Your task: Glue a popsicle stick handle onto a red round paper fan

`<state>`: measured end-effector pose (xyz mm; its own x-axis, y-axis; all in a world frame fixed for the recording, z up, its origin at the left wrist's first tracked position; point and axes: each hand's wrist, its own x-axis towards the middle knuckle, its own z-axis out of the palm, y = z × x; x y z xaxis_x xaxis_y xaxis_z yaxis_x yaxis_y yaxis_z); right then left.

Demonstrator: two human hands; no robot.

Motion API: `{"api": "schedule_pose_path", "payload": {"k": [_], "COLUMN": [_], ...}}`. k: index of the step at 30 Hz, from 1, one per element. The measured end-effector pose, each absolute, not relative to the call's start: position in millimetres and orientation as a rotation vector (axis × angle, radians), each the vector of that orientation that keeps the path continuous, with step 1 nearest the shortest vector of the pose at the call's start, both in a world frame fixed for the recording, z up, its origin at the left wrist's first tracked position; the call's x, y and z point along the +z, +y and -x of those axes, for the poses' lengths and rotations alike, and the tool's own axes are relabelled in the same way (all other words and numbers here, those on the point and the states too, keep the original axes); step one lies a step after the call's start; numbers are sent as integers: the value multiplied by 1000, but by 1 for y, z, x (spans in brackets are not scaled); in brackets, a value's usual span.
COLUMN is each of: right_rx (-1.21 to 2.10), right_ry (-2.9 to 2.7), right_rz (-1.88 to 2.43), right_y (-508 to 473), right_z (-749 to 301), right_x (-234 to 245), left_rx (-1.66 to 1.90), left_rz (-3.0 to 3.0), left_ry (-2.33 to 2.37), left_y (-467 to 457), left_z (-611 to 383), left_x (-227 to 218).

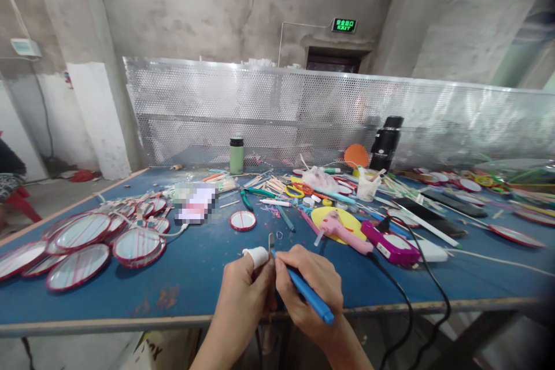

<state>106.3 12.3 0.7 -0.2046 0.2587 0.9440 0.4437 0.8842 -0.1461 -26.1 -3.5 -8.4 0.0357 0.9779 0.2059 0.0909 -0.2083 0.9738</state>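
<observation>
At lower centre of the frame, the left hand point(248, 283) pinches a small stick point(271, 241), probably light and stiff, while the right hand point(313, 277) grips a blue pen point(311, 296), best held mid-barrel.

From where I stand, the desk point(199, 295) is blue. A yellow disc point(319, 215) shows under the pink glue gun point(347, 234), a purple box point(381, 237) at its right. Left of the gun are a blue-handled tool point(314, 299) and, farther, red-rimmed panes point(139, 244), some streaked pink; behind it, an orange disc point(356, 155) and a black flask point(387, 144).
</observation>
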Motion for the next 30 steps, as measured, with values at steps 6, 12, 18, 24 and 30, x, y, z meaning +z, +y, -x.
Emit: {"api": "schedule_pose_path", "payload": {"k": [6,12,18,24,30], "right_rx": [-192,-177,-175,-197,-225], "right_ry": [-1765,-1791,-1792,-1769,-1759], "right_rz": [536,523,531,536,534], "right_y": [12,13,14,12,12], "right_z": [-106,-106,-106,-105,-105], "right_x": [2,1,1,2,3], "left_rx": [1293,1293,1297,1306,1304], "left_rz": [-1458,-1432,-1432,-1438,-1444], "left_ry": [1145,1145,1145,1137,1144], "left_y": [-4,-3,-3,-3,-2], "left_z": [27,27,26,26,27], "left_x": [-9,-9,-11,-12,-12]}}
